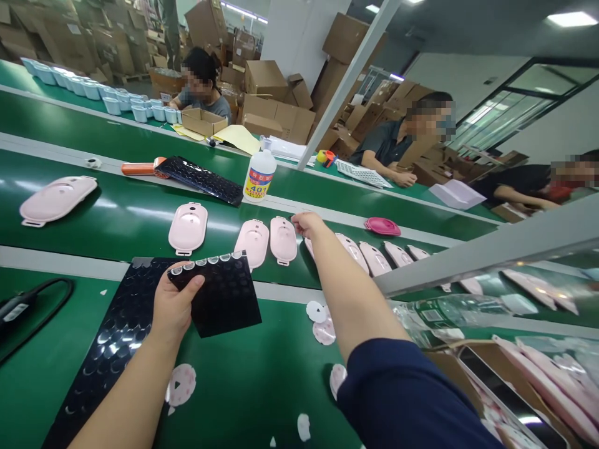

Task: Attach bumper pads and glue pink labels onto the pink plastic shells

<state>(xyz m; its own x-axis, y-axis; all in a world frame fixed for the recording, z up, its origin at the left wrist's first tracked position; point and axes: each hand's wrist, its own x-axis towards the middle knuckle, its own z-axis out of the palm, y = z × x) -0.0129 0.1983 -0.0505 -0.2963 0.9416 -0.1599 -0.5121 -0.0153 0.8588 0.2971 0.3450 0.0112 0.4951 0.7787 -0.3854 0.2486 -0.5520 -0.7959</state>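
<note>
My left hand (180,299) grips a black sheet of stickers (227,299) between thumb and fingers; a row of clear, round-edged stickers lines its upper edge. My right hand (306,223) is stretched out over the green conveyor, its fingers curled together; whatever they pinch, if anything, is hidden. Just left of those fingertips lies a pale pink lid (283,241), with another pink lid (253,243) beside it. More pink lids (374,259) run off to the right, partly behind my forearm. A larger black sticker sheet (116,337) lies under my left forearm.
A white glue bottle (260,171) stands beyond the belt, near an orange-handled tool (140,168) and a black sheet (201,178). A slanting metal bar (491,249), a plastic bottle (458,312) and a cardboard box (449,368) crowd the right. Co-workers sit opposite.
</note>
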